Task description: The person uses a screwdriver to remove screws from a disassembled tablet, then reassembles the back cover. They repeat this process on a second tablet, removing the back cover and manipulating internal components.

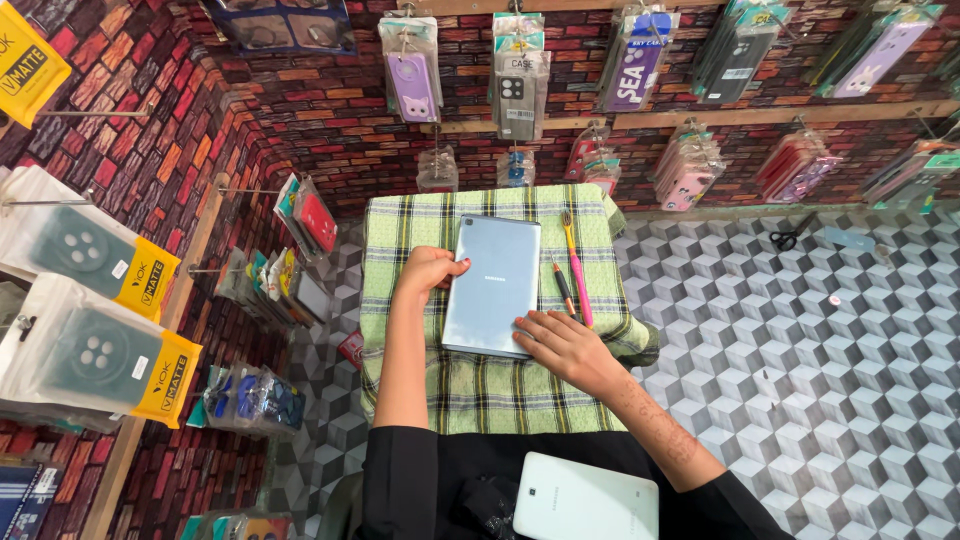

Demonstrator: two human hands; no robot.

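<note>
A wall papered in red and orange brick pattern [330,110] fills the top and left of the view from above. Below it, at right, a counter surface with a grey and white cube pattern [800,340] spreads out. A green and yellow plaid cloth [500,390] lies over a small stand in the middle. On the cloth lies a grey-blue tablet [492,285], back side up, long edge running away from the viewer. The left hand [428,270] curls over the tablet's left edge near the top, fingers bent and gripping it. The right hand [560,345] rests open with fingertips pressing on the tablet's lower right corner. Just right of the tablet lie a pink tool [578,280] and a shorter orange and black tool [563,290]. A white tablet [585,500] lies on the person's dark lap at the bottom. On the left wall hang large clear packages with yellow labels [100,360], each showing a dark green phone case. Along the top, smaller hanging packages of phone cases [520,85] in purple, grey, blue and pink line wooden rails. Black scissors [792,236] lie on the counter at far right.
</note>
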